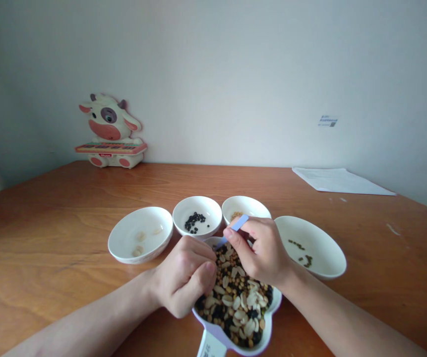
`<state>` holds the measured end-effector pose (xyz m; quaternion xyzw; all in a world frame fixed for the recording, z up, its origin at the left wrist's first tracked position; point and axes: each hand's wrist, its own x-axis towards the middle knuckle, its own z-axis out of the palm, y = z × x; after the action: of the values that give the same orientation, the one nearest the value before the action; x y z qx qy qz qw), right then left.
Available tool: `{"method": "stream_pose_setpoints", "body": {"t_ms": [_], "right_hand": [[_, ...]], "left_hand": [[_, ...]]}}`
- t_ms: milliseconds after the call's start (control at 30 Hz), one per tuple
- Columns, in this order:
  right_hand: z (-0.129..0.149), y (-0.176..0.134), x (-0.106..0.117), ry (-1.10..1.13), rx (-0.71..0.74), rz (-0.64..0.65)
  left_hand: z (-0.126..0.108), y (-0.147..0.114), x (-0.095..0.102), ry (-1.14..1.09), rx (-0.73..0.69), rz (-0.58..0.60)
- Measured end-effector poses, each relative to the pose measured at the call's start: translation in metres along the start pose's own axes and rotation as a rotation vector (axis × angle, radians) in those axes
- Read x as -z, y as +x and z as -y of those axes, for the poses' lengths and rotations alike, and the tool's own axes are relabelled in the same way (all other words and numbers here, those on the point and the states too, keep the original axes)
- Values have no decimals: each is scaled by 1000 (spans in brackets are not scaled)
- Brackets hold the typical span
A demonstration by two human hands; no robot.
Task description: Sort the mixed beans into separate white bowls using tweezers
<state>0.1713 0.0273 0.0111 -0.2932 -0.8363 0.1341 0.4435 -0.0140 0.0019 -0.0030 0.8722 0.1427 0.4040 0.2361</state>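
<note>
My right hand [260, 248] pinches a flat lavender plastic strip [239, 223] between thumb and fingers, above a scalloped, pale-rimmed dish [275, 305]. One end of the strip slants down toward the dish's far left edge. At the left side of the same dish is my left hand [187, 277], its fingers curled closed; whatever may be inside them is hidden. Mixed split peanuts [228, 300], black beans and small yellowish grains fill the dish. A white handle-like part [212, 344] with printing sticks out at its near side.
Beyond my hands stand white bowls: one with pale pieces [139, 243], one with black beans [194, 222], one with tan grains [236, 214], partly hidden by my right hand, and one with green beans [307, 261]. A cow toy keyboard [111, 134] and paper [341, 179] lie farther back.
</note>
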Motion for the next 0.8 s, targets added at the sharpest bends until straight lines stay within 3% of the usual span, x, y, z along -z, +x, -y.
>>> {"method": "stream_pose_setpoints", "body": {"t_ms": [267, 467, 633, 800], "right_hand": [[0, 1, -1, -4, -38, -82], [-3, 2, -4, -39, -88, -27], [-1, 2, -1, -6, -58, -43], [2, 1, 1, 29, -3, 39]], "left_hand": [[1, 1, 0, -7, -11, 32], [1, 0, 0, -7, -2, 36], [1, 0, 0, -9, -9, 38], [1, -1, 0, -14, -3, 32]]}}
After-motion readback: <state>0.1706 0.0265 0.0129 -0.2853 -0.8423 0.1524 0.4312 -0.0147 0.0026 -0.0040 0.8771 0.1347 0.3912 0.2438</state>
